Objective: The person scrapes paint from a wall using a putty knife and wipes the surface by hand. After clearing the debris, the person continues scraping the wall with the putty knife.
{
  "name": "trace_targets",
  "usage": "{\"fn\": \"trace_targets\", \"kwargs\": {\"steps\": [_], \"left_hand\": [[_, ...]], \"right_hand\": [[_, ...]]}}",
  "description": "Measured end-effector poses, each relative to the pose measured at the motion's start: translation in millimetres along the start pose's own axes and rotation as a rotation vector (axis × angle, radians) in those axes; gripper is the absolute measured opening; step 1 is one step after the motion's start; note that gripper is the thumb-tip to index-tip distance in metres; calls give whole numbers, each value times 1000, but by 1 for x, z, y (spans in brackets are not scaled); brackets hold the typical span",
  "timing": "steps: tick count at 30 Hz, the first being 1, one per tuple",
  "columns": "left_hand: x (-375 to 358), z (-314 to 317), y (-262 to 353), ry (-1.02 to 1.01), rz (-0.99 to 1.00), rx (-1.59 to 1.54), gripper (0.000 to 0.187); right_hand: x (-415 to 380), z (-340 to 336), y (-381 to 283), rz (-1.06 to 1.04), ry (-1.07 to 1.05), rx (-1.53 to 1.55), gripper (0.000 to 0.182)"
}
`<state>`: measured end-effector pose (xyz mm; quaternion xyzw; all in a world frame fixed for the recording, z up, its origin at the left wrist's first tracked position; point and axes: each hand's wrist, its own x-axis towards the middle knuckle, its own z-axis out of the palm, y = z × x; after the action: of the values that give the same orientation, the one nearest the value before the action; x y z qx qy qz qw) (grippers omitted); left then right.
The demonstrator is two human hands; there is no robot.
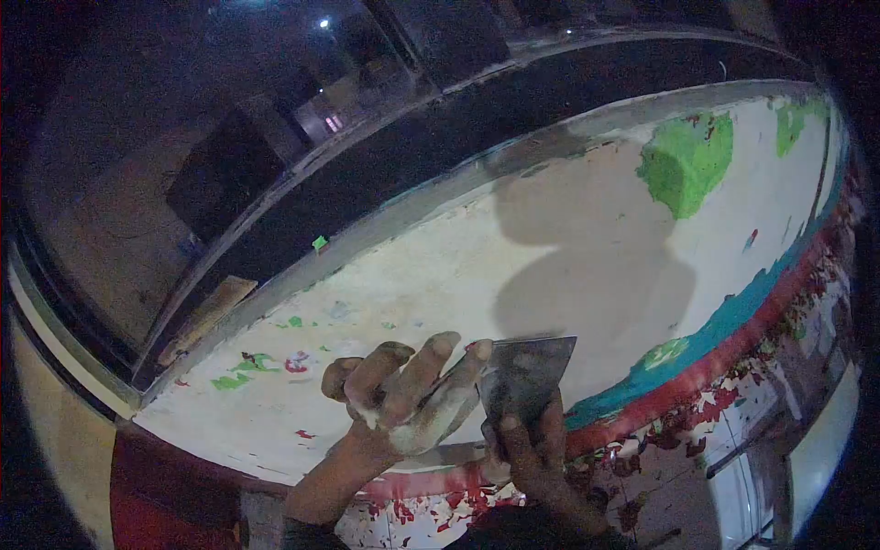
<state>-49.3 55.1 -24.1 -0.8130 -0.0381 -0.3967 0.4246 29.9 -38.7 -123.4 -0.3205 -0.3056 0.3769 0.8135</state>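
In the head view, my right hand (533, 449) grips a flat, dark metal scraper (527, 371) from below, thumb on its near face. The blade is trapezoid, its wide straight edge pointing up and away from me. My left hand (394, 390) is just left of it, palm turned up, fingers half curled and apart, with whitish dust on them. Its index fingertip is at the blade's left corner, apparently touching it. Both hands are above a white wall panel (412, 275) with patches of green paint (687, 170) and small flakes.
A teal strip (733, 316) and a red band (678, 399) run along the panel's near edge. Red and green paint chips lie scattered on the tiled floor (642, 495) below. A dark ledge (385, 202) and glass window (229, 110) are beyond. A shadow falls across the panel.
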Motion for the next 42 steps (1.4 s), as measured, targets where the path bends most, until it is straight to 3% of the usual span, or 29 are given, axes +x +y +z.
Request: {"fn": "trace_targets", "kwargs": {"steps": [3, 7, 18, 21, 23, 27, 29, 31, 35, 36, 42], "left_hand": [[0, -2, 0, -28, -11, -6, 29], [0, -2, 0, -34, -21, -26, 30], [3, -1, 2, -31, -36, 31, 32], [2, 4, 1, 13, -34, 14, 35], [1, -1, 2, -52, -32, -7, 37], [2, 0, 3, 49, -95, -138, 38], [-3, 4, 3, 129, -123, -337, 37], [-10, 0, -8, 66, -36, -371, 36], [0, -1, 0, 83, -166, -233, 36], [2, -3, 3, 9, -200, -211, 34], [25, -13, -9, -122, 10, -126, 35]], "right_hand": [[0, -3, 1, -16, -22, -8, 45], [1, -2, -2, -12, -10, 37, 33], [7, -3, 0, 23, 20, 14, 46], [4, 8, -17, 6, 161, 1, 44], [4, 0, -13, -48, 66, 13, 47], [-1, -17, -6, -10, -33, 25, 51], [-7, -20, 0, -14, 52, -47, 39], [-12, -24, 2, -32, 85, -110, 32], [-20, -32, -8, -52, 71, -240, 22], [-19, -32, -11, -56, 72, -262, 21], [-15, -37, -19, -115, 33, -357, 16]]}}
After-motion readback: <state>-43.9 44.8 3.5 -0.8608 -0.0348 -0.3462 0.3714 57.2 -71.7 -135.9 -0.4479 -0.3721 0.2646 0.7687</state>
